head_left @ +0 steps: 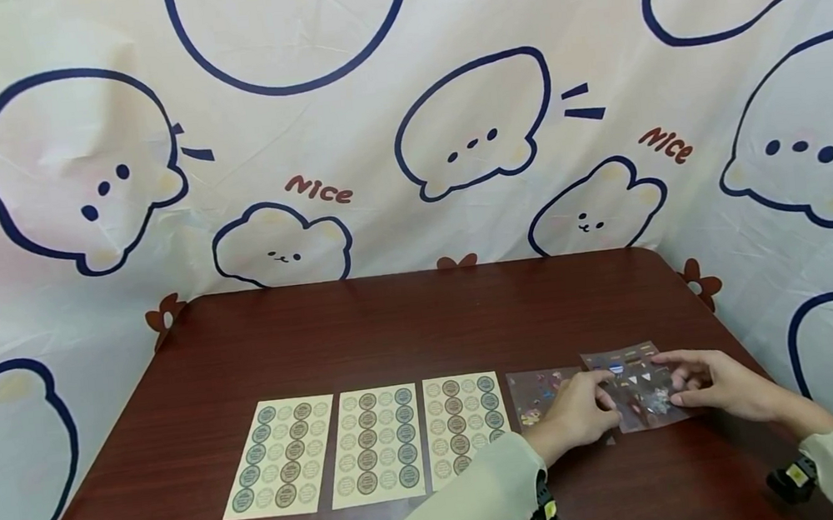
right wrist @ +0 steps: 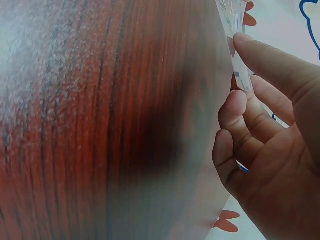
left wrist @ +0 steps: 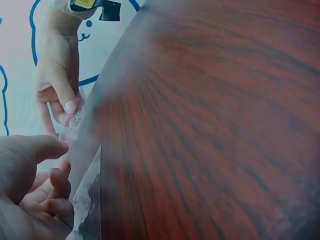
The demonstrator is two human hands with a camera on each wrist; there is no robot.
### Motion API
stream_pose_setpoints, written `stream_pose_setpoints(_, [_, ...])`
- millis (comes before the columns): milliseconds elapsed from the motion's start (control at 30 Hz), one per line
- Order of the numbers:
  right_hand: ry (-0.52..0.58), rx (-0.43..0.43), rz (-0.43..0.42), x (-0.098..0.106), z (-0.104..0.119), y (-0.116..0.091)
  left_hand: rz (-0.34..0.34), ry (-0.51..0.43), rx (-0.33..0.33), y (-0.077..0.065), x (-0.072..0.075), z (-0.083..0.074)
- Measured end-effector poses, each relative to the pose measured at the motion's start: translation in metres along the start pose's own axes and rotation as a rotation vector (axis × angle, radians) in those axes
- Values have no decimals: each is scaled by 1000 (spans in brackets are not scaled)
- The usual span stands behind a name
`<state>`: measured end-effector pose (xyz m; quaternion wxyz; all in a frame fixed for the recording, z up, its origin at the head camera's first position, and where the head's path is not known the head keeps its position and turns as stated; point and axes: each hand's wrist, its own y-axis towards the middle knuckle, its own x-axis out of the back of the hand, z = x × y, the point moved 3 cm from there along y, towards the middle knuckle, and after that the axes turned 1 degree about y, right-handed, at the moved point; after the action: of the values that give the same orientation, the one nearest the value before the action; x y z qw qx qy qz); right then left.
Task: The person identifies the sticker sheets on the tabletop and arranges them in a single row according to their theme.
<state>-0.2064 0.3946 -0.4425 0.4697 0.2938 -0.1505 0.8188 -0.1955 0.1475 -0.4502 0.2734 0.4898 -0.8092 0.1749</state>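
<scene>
A clear sticker sheet (head_left: 640,389) with small colored and white shapes is held up between both hands, over the right part of the table. My left hand (head_left: 578,412) pinches its left edge. Opposite it, my right hand (head_left: 722,385) grips the right edge; in the right wrist view the thumb and fingers (right wrist: 262,57) close on the clear film (right wrist: 240,65). Another clear sheet with colored stickers (head_left: 538,391) lies flat on the table, partly hidden by the left hand. Its pointed corner (left wrist: 92,195) shows below the left hand in the left wrist view.
Three cream sheets of round stickers lie in a row: left (head_left: 277,457), middle (head_left: 376,448) and right (head_left: 466,423), the last partly under the left sleeve (head_left: 462,498). The brown wooden table (head_left: 423,326) meets a cartoon-printed cloth (head_left: 374,130) at its back and sides.
</scene>
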Motion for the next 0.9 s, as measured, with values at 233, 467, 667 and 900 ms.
stream_pose_setpoints(233, [-9,-17,14,1,0,-2,-7,34,-4,0,-1,-2])
stream_pose_setpoints(467, [-11,-48,51,2,-1,-5,11,42,-5,-3,-3,-8])
stream_pose_setpoints(667, [15,-82,110,1,-5,-6,5,130,34,-4,-2,-11])
stream_pose_setpoints(900, [3,-134,147,-4,-10,-4,8,338,61,-3,-5,-12])
